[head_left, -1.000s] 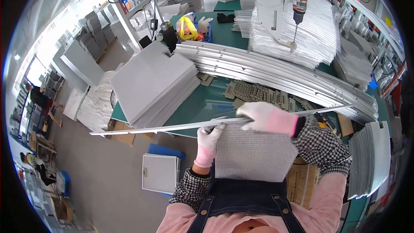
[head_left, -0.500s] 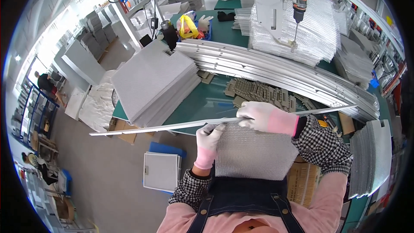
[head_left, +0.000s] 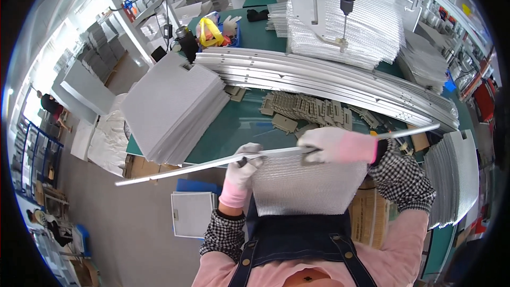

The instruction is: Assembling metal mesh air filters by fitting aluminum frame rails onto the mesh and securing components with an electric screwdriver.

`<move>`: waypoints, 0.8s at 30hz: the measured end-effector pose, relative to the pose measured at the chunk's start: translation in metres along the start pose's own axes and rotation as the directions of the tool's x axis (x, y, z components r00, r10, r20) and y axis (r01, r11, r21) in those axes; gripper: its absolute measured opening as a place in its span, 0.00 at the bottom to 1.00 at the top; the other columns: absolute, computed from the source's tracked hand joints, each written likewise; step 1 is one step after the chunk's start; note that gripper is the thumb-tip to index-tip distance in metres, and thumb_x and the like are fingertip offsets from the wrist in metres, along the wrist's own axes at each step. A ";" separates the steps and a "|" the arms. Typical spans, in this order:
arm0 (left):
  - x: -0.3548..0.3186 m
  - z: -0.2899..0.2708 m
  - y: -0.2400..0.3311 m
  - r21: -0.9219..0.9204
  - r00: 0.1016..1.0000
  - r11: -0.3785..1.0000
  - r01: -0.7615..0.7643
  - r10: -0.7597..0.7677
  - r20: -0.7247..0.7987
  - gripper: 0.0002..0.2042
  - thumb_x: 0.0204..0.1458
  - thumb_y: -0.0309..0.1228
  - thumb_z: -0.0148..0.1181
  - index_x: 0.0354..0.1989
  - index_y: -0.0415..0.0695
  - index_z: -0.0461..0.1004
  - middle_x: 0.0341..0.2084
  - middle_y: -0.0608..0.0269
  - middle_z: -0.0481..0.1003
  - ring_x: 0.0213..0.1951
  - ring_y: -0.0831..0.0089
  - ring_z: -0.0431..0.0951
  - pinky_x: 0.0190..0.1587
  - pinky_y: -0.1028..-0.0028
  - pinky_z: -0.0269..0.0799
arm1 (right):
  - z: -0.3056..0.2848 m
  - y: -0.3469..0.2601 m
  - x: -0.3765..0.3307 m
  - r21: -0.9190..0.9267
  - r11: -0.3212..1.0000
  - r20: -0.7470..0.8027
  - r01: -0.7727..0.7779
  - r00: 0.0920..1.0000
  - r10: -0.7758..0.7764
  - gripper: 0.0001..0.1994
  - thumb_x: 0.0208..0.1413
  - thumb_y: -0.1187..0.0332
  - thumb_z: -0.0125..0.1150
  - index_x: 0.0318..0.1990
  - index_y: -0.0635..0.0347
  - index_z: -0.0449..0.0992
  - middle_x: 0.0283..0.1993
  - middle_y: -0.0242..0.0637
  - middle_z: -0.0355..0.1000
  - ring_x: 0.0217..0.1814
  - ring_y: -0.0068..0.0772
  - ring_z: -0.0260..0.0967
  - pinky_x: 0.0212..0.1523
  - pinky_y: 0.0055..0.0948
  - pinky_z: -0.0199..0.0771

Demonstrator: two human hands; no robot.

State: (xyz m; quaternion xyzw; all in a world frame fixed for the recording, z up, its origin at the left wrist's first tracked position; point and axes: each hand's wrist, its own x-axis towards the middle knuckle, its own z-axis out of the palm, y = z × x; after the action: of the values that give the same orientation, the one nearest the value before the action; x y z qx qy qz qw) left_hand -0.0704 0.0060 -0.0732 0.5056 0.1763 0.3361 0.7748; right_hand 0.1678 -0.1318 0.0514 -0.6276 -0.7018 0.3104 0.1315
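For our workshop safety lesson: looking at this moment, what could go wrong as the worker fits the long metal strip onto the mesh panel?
1. The long metal strip sticks out far past the left hand, over the floor; it could sag or snag.
2. The right hand presses the strip against the mesh panel; thin edges might cut the gloves.
3. The tilted stack of sheets could slide off.

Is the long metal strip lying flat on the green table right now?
No, both gloved hands, the left hand and right hand, hold the long metal strip up along the top edge of a mesh panel.
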 end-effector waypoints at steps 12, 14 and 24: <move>0.000 -0.018 -0.013 -0.189 1.000 0.982 -0.013 0.013 0.000 0.18 0.46 0.23 0.70 0.46 0.44 0.73 0.42 0.66 0.71 0.44 0.77 0.71 0.49 0.77 0.65 | -0.019 0.050 -0.066 -0.002 0.999 0.001 -0.034 0.999 0.034 0.13 0.60 0.62 0.59 0.42 0.64 0.75 0.37 0.41 0.70 0.41 0.42 0.70 0.46 0.38 0.69; 0.005 -0.021 -0.017 -0.220 0.996 0.974 -0.045 0.062 0.068 0.15 0.46 0.23 0.70 0.41 0.46 0.72 0.40 0.67 0.70 0.43 0.77 0.70 0.50 0.76 0.64 | -0.013 0.050 -0.064 0.029 0.996 -0.008 -0.081 0.997 0.081 0.13 0.60 0.62 0.59 0.41 0.63 0.74 0.36 0.41 0.70 0.40 0.42 0.70 0.45 0.38 0.70; 0.015 -0.038 -0.026 -0.320 0.999 0.946 -0.047 0.045 -0.014 0.15 0.47 0.22 0.68 0.41 0.49 0.70 0.40 0.69 0.68 0.42 0.78 0.69 0.49 0.76 0.64 | -0.029 0.075 -0.099 0.099 0.946 -0.041 -0.308 0.949 0.314 0.17 0.59 0.55 0.59 0.40 0.61 0.76 0.30 0.41 0.72 0.33 0.38 0.72 0.38 0.35 0.70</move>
State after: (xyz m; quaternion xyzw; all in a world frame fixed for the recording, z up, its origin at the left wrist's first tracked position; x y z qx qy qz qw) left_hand -0.0745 0.0349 -0.1124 0.3760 0.1098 0.3800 0.8379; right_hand 0.2619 -0.2175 0.0483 -0.7323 -0.5751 0.3410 0.1292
